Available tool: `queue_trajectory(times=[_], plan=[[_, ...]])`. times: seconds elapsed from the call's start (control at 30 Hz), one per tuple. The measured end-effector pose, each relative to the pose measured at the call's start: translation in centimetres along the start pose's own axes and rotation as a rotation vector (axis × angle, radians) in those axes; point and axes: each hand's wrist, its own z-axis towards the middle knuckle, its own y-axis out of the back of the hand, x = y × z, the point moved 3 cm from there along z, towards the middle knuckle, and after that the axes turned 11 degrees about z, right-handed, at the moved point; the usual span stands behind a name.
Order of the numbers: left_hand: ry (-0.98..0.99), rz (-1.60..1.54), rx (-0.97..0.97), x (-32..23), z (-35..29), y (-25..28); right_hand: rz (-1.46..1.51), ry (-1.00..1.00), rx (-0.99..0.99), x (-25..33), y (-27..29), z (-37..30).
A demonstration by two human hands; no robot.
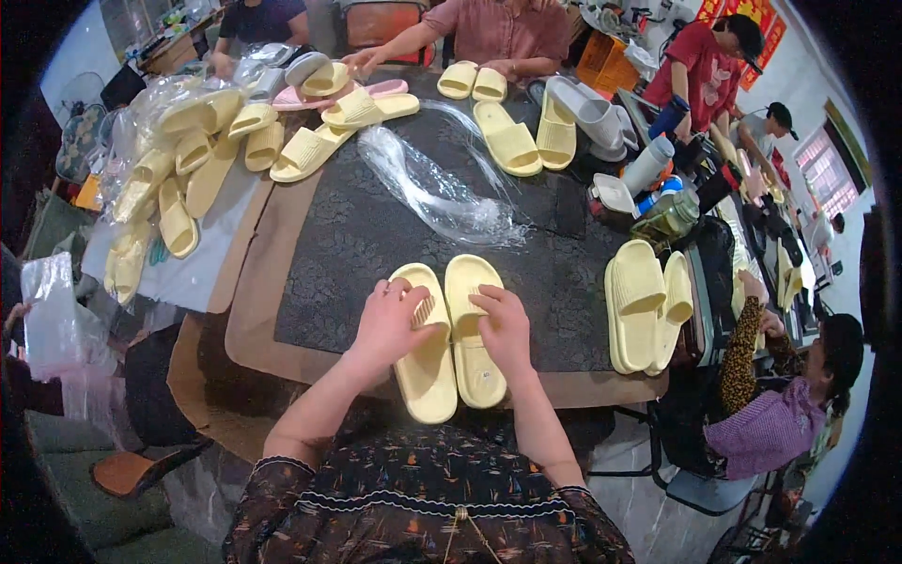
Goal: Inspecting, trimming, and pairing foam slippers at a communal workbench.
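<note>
Directly before me, a pair of pale yellow slide slippers lies side by side at the table's near edge, heels toward me and slightly past the edge. My left hand (393,324) grips the left slipper (427,381) at its ribbed strap, thumb pointing inward. On the right slipper (476,369), my right hand (504,325) has its fingers over the strap and its thumb at the inner side. A small pale sticker shows on that slipper's heel. Beyond the pair lies a crumpled clear plastic bag (423,188).
Yellow slippers and plastic bags pile up on the left (178,221). Another yellow pair (637,305) stands at the right edge. Bottles (648,162) and a lidded container (613,195) stand at back right, near grey slippers (587,111). Co-workers sit across the table and on the right.
</note>
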Motion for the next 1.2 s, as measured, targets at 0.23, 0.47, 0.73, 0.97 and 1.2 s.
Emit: queue_trajectory(times=[0.23,0.47,0.73,0.97,1.2], plan=[[-0.177,-0.093,0.133,1.6,1.1,0.8,-0.026,-0.009,-0.055,1.3,-0.4,-1.0],[-0.494,-0.067,-0.015,-2.0,0.5,1.9,0.007,0.030,0.054,1.0,1.3,-1.1],[-0.551,0.157,-0.027,-5.2,-4.4,-5.1,0.151,0.077,0.107,-0.1,1.7,-1.8],[-0.583,-0.077,-0.114,-4.5,-3.2,-2.5,0.148,0.091,0.035,0.3,1.2,-1.3],[-0.384,-0.220,-0.418,-2.6,3.9,0.4,0.427,-0.051,-0.099,2.0,-0.9,2.0]])
